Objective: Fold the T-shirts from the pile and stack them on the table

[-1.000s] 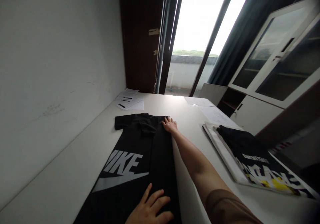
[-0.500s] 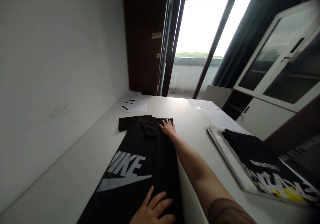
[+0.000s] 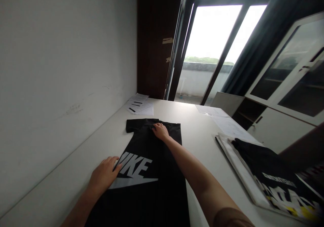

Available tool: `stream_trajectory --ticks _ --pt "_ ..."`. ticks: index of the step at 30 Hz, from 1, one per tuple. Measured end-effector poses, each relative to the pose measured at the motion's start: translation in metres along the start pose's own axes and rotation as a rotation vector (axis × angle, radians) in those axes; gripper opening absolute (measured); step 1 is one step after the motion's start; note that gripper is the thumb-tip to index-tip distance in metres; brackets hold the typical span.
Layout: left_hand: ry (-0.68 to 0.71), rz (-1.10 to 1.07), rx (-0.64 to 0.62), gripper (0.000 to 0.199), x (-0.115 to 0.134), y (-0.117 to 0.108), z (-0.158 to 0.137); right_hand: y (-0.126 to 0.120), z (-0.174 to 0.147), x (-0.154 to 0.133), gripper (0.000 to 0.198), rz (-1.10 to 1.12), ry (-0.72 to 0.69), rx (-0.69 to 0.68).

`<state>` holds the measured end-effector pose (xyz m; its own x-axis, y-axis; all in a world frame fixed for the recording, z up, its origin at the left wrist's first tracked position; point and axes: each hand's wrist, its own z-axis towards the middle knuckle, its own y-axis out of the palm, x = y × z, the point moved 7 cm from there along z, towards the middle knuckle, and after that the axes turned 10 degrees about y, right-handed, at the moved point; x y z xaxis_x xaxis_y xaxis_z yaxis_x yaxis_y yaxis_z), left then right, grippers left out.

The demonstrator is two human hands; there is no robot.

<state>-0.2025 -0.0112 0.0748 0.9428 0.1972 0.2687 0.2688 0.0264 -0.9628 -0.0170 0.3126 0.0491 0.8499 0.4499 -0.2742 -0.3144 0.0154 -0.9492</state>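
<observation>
A black T-shirt [image 3: 172, 173] with grey NIKE lettering and a swoosh lies on the white table, its right side folded inward. My left hand [image 3: 105, 173] is at the shirt's left edge beside the lettering, thumb and fingers apart. Higher up, my right hand [image 3: 161, 131] rests on the cloth near the collar and the folded-in sleeve. Its fingers are slightly bent and spread, with the fingertips against the fabric. The left sleeve [image 3: 134, 124] sticks out flat toward the wall.
To the right lies a stack of folded shirts [image 3: 263, 166], the top one black with white and yellow print. Printed papers [image 3: 139, 105] lie at the far left corner, more sheets [image 3: 215, 114] at the far right. A wall [image 3: 63, 85] borders the table's left side.
My left hand has gone from the shirt's lower middle to its left edge. My right hand has slid left from the upper right corner onto the folded sleeve. The view has shifted slightly.
</observation>
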Motion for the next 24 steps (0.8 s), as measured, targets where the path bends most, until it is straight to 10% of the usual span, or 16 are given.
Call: stream_trajectory --ticks 10,24 --pt "-0.103 0.074 -0.057 0.016 -0.007 0.015 -0.044 0.043 0.019 -0.176 0.060 0.203 0.014 -0.085" --pt "-0.046 -0.205 -0.133 0.014 -0.006 0.012 -0.042 0.059 0.054 -0.156 0.034 0.229 0.292 -0.057"
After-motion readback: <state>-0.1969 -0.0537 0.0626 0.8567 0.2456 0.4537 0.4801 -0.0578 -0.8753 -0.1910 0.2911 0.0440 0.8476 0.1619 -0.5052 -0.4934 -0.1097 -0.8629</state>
